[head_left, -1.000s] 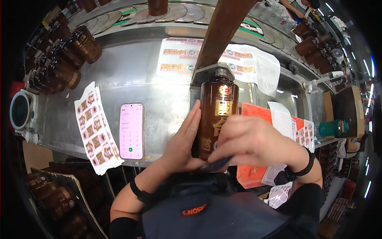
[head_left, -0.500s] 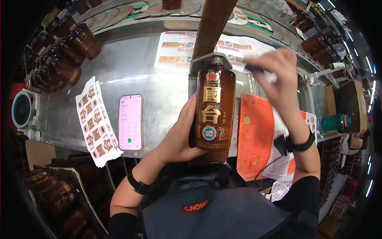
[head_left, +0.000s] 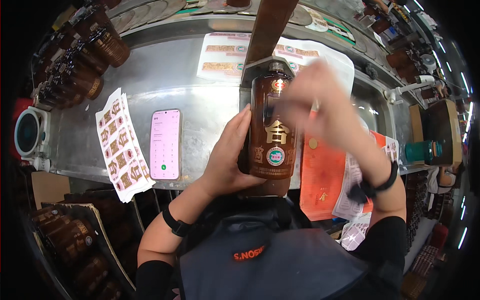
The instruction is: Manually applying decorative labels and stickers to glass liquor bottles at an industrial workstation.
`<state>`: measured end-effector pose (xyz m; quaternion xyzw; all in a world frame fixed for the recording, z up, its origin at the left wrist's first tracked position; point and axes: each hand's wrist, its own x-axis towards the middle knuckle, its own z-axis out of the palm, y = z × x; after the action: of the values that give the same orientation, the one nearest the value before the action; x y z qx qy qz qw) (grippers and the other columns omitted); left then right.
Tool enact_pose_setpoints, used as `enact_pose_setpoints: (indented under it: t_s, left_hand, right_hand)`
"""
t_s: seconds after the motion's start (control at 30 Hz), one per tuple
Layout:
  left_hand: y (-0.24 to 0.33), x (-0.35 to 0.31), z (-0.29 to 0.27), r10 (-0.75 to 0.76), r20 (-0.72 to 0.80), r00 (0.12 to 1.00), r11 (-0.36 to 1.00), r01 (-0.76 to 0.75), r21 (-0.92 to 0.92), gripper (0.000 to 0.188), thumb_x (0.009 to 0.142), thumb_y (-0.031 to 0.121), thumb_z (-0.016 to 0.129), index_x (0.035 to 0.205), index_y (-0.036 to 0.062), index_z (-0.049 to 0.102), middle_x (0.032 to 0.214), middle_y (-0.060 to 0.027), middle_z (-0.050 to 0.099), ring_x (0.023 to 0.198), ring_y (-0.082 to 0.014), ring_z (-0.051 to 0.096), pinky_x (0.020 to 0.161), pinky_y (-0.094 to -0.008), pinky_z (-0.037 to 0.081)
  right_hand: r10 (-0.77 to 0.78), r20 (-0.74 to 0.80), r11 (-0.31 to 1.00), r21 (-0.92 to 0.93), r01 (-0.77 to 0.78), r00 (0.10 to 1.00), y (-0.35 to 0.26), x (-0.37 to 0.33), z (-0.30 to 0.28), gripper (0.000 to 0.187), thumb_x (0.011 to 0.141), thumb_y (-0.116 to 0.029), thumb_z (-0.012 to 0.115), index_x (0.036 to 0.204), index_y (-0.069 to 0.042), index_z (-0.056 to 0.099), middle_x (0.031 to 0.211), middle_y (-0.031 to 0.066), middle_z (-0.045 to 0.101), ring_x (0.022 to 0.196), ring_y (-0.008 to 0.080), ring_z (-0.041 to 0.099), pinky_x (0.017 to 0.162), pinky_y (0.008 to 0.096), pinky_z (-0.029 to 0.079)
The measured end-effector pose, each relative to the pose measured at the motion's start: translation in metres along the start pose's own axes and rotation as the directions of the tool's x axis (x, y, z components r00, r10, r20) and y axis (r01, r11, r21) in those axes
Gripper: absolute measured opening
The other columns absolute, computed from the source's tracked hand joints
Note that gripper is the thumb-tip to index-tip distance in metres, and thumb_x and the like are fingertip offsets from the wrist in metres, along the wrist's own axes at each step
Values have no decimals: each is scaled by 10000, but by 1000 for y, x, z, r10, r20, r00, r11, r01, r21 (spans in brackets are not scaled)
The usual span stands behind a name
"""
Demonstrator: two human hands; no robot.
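A brown glass bottle (head_left: 270, 164) with gold characters and a round green-and-white emblem leans against a metal stand with an angled bracket (head_left: 253, 66). My left hand (head_left: 231, 161) is wrapped along its left side, the thumb near the base. My right hand (head_left: 320, 107), blurred by motion, is closed over the upper right part of the bottle and covers some of the gold lettering. From its fingers a small dark-tipped tool (head_left: 271, 111) reaches onto the bottle's face; its exact kind is too smeared to make out.
Label sheets (head_left: 120, 150) and a lit phone (head_left: 165, 145) lie to the left. Another label sheet (head_left: 225, 56) is behind the stand. Right of the bottle lie an orange-red folder (head_left: 320, 185) and printed papers (head_left: 352, 192). Brown bottles (head_left: 107, 47) crowd the far left.
My right hand has swung left and down from beside the bottle's neck onto its front, bringing the dark tool against it. The bottle has turned slightly, its emblem shifting right.
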<state>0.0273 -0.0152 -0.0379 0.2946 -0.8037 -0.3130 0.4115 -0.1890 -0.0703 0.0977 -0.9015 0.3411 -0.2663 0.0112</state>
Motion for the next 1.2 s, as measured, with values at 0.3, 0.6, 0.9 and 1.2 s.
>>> enact_pose_setpoints:
  t_s: [0.3,0.6,0.9,1.2]
  left_hand:
    - [0,10,3,-8,-13,1000,999,8,53,1164,575,250,892,1492,-28,230,1451,-250,355,1346,-422,358,1117,-458,329]
    - [4,8,10,-61,-25,998,998,61,23,1123,616,227,856,1497,-28,210,1459,-234,334,1364,-390,340,1121,-447,309]
    - [5,2,9,-74,-34,997,990,78,118,1101,642,224,856,1495,-41,213,1460,-228,327,1360,-366,352,1114,-423,315]
    - [3,1,11,-59,-61,996,986,67,154,1071,644,271,849,1481,-52,265,1438,-244,373,1345,-380,376,1119,-429,300]
  right_hand:
    - [121,-130,831,-529,-172,984,77,-1,-34,192,788,-175,760,954,-86,724,861,87,656,920,281,570,840,353,458]
    - [922,223,228,342,-911,315,121,-209,-114,281,959,-231,620,1218,-124,643,968,-23,639,784,39,586,630,213,487]
    - [914,344,314,-263,-912,216,49,-266,-69,388,717,-430,811,738,-78,650,650,52,613,607,186,584,577,323,453]
    - [909,302,376,-302,-876,286,86,-261,-78,498,616,-372,872,883,-33,624,820,110,672,772,271,658,672,354,495]
